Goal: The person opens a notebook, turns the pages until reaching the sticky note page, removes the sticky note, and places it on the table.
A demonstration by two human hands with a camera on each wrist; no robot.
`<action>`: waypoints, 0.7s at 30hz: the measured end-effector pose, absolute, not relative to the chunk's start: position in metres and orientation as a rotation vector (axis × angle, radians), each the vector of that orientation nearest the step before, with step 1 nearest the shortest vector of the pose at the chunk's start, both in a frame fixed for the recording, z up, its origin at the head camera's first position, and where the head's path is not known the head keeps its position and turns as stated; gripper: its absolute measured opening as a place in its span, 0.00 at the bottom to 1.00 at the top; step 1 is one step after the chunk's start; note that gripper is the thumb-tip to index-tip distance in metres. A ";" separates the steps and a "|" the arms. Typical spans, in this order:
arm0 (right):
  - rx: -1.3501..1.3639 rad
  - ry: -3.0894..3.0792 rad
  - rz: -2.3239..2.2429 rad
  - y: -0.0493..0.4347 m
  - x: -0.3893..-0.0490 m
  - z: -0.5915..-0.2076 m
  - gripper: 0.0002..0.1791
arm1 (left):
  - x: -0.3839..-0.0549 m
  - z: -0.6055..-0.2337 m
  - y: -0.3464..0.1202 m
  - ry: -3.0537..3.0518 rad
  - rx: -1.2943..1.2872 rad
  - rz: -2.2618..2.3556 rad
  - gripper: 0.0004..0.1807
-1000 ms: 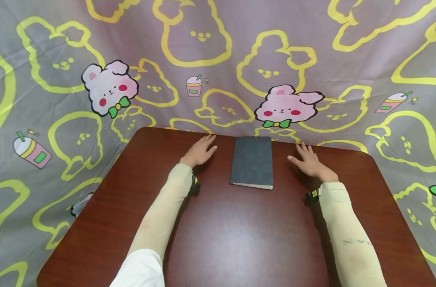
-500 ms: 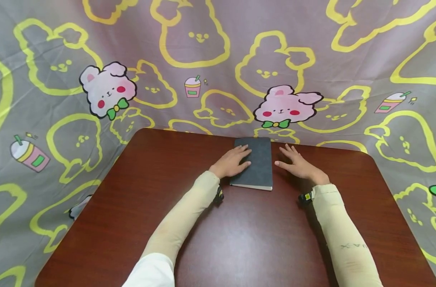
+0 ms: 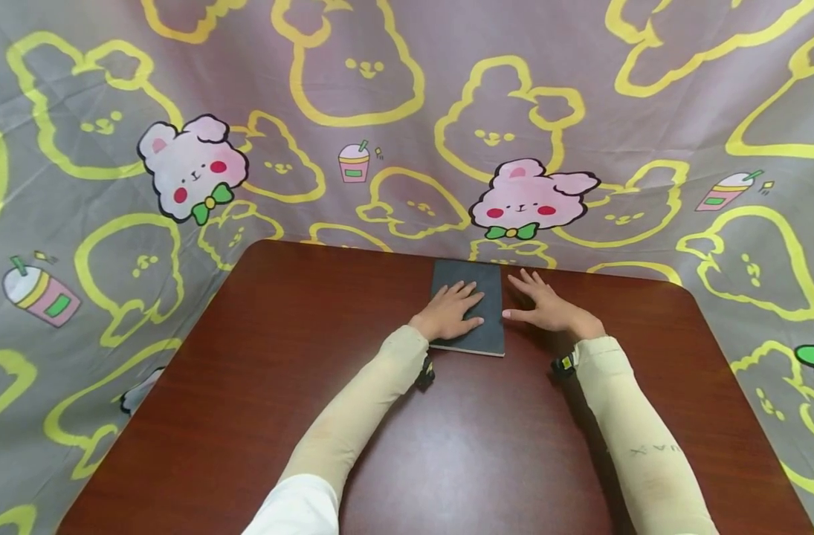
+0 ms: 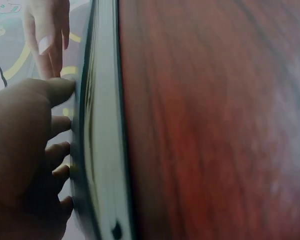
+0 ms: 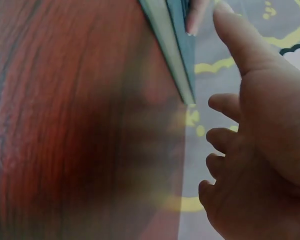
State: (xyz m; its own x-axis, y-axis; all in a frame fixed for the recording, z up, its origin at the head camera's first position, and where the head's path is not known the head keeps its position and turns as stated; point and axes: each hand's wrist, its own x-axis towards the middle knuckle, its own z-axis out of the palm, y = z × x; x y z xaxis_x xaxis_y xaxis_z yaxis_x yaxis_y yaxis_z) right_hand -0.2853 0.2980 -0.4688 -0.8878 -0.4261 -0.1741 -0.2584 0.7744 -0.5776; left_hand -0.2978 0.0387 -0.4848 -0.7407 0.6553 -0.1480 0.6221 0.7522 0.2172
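Observation:
A dark grey-blue notebook (image 3: 490, 338) lies closed on the brown table near its far edge. My left hand (image 3: 449, 312) rests on its cover, fingers spread and pointing away from me. In the left wrist view the fingertips touch the cover of the notebook (image 4: 107, 125), whose white page edges face the camera. My right hand (image 3: 547, 306) is just right of the notebook, its fingers spread and holding nothing. From the right wrist view, that hand (image 5: 265, 120) appears apart from the notebook (image 5: 170, 45).
The brown table (image 3: 279, 334) has rounded corners and a glossy reflection in front of the notebook. A grey curtain (image 3: 393, 96) printed with yellow outlines and rabbits hangs close behind the table's far edge and along both sides.
My left hand has moved right, from the table beside the notebook onto its cover. My right hand has come left, closer to the notebook's right edge.

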 end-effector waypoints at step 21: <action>-0.588 2.614 -0.819 0.292 -0.288 -0.485 0.65 | -0.295 -0.488 0.040 2.739 0.989 0.283 0.34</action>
State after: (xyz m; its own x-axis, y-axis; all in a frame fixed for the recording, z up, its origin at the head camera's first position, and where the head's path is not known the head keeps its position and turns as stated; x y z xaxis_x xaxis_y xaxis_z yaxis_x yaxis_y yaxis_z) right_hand -0.2880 0.2924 -0.4854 -0.8570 -0.4782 -0.1919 -0.2832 0.7484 -0.5998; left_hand -0.2946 0.0401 -0.4877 -0.7509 0.6463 -0.1356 0.6050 0.7556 0.2511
